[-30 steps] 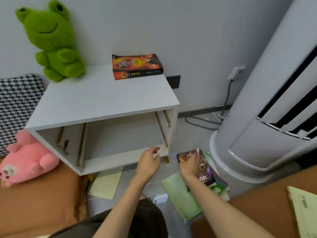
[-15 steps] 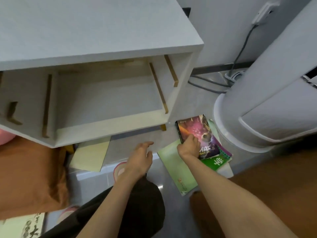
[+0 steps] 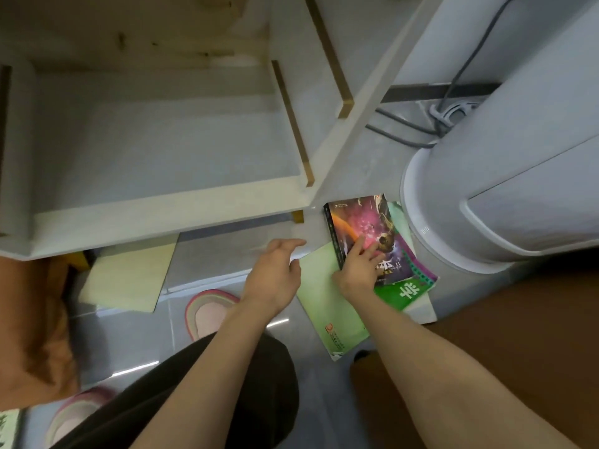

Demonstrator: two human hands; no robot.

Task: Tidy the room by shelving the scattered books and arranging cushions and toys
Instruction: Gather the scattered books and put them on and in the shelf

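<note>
A dark book with a pink and orange cover (image 3: 363, 222) lies on top of a small pile on the floor, over a green book (image 3: 408, 291) and a light green book (image 3: 324, 286). My right hand (image 3: 359, 267) holds the dark book at the lower end of its spine, fingers on the cover and the thumb side at the edge. Just left of the pile, my left hand (image 3: 275, 270) hovers with relaxed fingers and holds nothing. The white open cabinet (image 3: 162, 218) stands above and to the left, its inside bare. A pale yellow book (image 3: 129, 280) lies partly under it.
A white tower air conditioner (image 3: 502, 157) stands close on the right of the pile, with cables (image 3: 405, 131) behind it. Pink slippers (image 3: 207, 309) are on the grey floor. Brown bedding (image 3: 29, 319) is on the left, and a brown surface (image 3: 518, 319) on the right.
The view has dropped down and closer to the floor. My right hand has stayed on the dark book and my left hand has come nearer to the pile.
</note>
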